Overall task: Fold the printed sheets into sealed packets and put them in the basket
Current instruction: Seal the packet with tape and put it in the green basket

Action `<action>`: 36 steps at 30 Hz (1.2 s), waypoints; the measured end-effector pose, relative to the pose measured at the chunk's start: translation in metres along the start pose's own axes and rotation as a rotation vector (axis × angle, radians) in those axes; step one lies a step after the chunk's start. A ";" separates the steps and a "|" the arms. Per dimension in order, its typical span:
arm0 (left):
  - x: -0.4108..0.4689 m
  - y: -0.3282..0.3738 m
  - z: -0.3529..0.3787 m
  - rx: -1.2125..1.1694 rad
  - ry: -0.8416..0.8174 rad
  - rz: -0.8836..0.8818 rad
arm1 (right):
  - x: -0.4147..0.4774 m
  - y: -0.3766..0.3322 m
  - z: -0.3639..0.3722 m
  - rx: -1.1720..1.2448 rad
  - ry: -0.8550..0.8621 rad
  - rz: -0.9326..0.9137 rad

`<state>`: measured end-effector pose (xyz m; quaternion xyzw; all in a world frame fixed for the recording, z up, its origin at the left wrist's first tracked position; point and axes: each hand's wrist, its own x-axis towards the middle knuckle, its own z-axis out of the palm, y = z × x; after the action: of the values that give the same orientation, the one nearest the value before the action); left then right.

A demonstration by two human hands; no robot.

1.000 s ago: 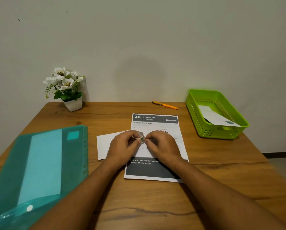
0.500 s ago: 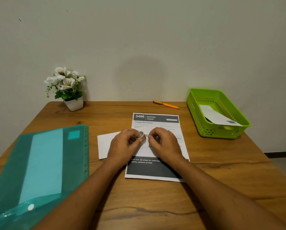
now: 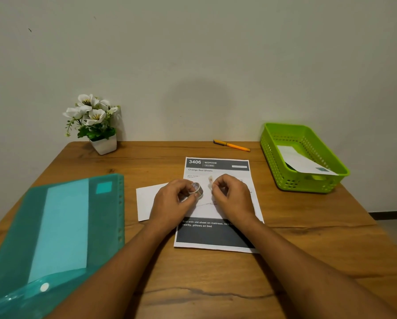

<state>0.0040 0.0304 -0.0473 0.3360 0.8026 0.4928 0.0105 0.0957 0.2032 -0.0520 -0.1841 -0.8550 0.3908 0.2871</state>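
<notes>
Two hands (image 3: 172, 203) (image 3: 233, 196) on tape (image 3: 196, 188), packet (image 3: 146, 199) half-hidden

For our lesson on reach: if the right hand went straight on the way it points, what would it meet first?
Probably the tape roll in the left hand: the right hand, pinching a tape strip, points leftward at it; depth unclear.

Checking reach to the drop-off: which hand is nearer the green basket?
Right. The right hand, pinching a tape strip, sits left of the basket, over the sheet; the left hand, holding the tape roll, is farther left.
</notes>
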 end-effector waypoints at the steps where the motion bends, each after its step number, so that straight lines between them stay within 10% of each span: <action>1: 0.000 0.000 0.000 -0.004 -0.001 -0.001 | 0.000 0.001 0.000 -0.009 0.010 0.015; 36: 0.111 0.004 -0.009 0.431 0.143 -0.073 | 0.004 0.011 0.005 0.031 0.052 0.066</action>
<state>-0.0827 0.0854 -0.0048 0.2653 0.8996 0.3320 -0.1007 0.0899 0.2094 -0.0617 -0.2180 -0.8345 0.4083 0.2988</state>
